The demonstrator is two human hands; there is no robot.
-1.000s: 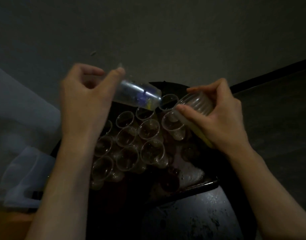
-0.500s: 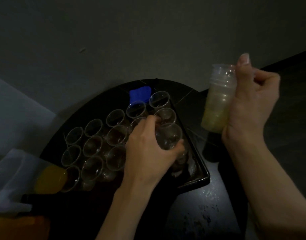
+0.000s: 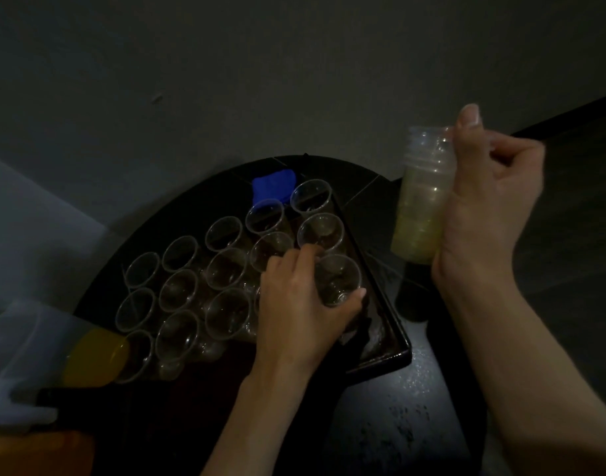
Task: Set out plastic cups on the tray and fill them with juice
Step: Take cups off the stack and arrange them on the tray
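**Left hand on a cup at the tray's right edge, stack held off to the right**

Your left hand [image 3: 305, 304] is curled round a clear plastic cup [image 3: 339, 280], which stands upright on the tray [image 3: 380, 364] just inside its right rim. It is the nearest cup in that right-hand column. The other cups [image 3: 226, 269] stand in rows to its left, and the dim light makes it hard to tell whether any hold juice.

Your right hand [image 3: 487, 207] grips the stack of nested cups [image 3: 421, 197] above the tabletop [image 3: 397, 424], to the right of the tray and well apart from it. The stack's long axis is nearly vertical, rims uppermost.

The next cup most likely comes off that top rim. Your left hand must then travel right and up to reach it, and bare tray lies on the side nearest you. The juice bottle [image 3: 95, 359] lies far left, nearer your left hand.
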